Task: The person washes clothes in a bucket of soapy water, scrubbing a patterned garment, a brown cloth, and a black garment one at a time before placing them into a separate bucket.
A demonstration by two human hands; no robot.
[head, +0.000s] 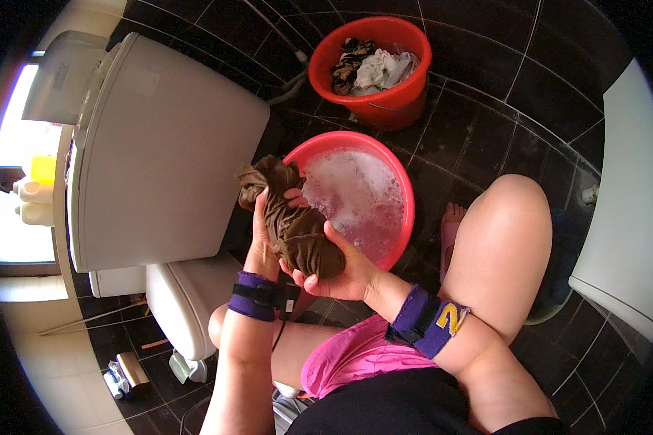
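Observation:
Both of my hands grip a wet, dark brown cloth (299, 236) that is bunched and twisted into a thick roll. Around its upper middle wraps my left hand (264, 217), thumb along the near side and fingertips showing past the far side. My right hand (345, 269) cups the lower end, thumb on top and fingers underneath. The roll is held above the left rim of a red plastic basin (408, 201), partly hiding it. Foamy, pinkish soapy water (353, 190) fills the basin. What kind of garment the cloth is, I cannot tell.
Behind the basin stands a red bucket (392, 111) holding white and dark patterned clothes (381, 70). A white washing machine (168, 147) and a toilet (179, 315) are at left. Bottles (35, 201) line the windowsill. A white appliance (620, 217) stands at right on dark floor tiles (446, 147).

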